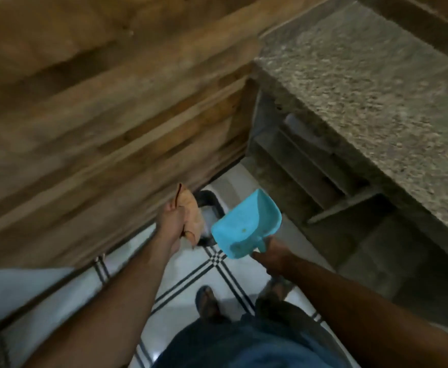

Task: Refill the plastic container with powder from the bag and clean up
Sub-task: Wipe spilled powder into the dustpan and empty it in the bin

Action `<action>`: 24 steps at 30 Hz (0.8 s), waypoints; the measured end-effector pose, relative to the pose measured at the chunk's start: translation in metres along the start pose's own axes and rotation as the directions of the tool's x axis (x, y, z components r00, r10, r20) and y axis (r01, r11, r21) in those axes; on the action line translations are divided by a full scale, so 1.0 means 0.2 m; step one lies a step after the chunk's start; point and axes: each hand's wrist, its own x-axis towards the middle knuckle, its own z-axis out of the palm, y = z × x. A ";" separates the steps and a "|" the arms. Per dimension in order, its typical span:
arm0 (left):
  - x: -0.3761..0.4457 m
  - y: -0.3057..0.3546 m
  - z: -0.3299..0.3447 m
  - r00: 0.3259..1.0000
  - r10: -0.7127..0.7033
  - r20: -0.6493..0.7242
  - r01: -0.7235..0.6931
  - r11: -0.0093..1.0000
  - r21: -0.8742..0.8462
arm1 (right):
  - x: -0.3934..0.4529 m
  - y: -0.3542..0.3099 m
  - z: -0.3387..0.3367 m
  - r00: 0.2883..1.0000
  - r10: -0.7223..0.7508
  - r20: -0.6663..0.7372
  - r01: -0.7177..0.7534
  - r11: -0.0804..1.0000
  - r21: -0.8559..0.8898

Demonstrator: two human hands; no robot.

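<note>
You stood on the tiled floor [191, 272] with your right hand [272, 254] closed round the handle of the blue scoop [244, 224], mouth tilted up, likely so nothing spilled. Your left hand [171, 224] gripped a crumpled brown bag [189, 208] above a dark bin [208, 205] at the wooden cabinet's [98, 115] foot, seemingly for discarding. The plastic container was out of sight; the stone tabletop [376, 83] lay well apart.

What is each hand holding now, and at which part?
Right hand grips the blue plastic scoop by its short handle. Left hand grips a crumpled tan bag or cloth around its middle.
</note>
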 end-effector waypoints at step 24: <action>0.78 -1.00 -0.12 0.866 -0.481 -0.139 0.343 0.772 -0.535 | 1.65 -0.47 0.82 0.919 0.310 0.244 -0.261 0.941 -0.214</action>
